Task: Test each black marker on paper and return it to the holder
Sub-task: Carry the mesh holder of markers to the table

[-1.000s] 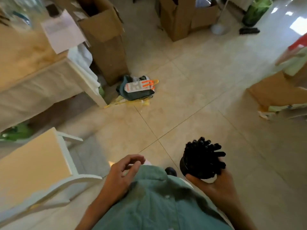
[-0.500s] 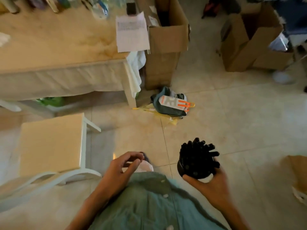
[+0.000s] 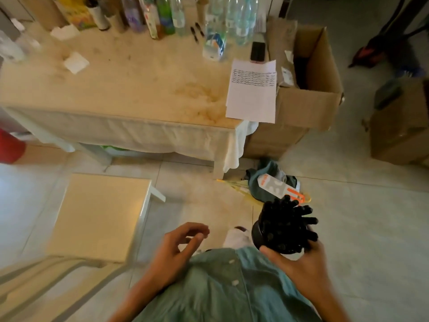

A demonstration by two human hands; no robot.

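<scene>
My right hand (image 3: 299,268) grips a round black holder (image 3: 260,235) from below, held in front of my green shirt. Several black markers (image 3: 287,224) stick out of it in a fan. Held loosely beside my body, my left hand (image 3: 178,249) has nothing in it, fingers curled and apart. A white sheet of paper (image 3: 253,96) with rows of black scribbles lies on the right end of the table (image 3: 139,89). Two loose black markers (image 3: 196,32) lie on the table near the bottles.
Several bottles (image 3: 162,15) crowd the table's far edge, with a black phone (image 3: 257,51) next to the paper. An open cardboard box (image 3: 306,89) stands right of the table, another (image 3: 399,126) further right. A white chair (image 3: 97,214) is at my left. A bag (image 3: 271,184) lies on the tiled floor.
The view has swung up and left, bringing the whole table and the paper into sight. Both hands keep their pose; the right still holds the holder.
</scene>
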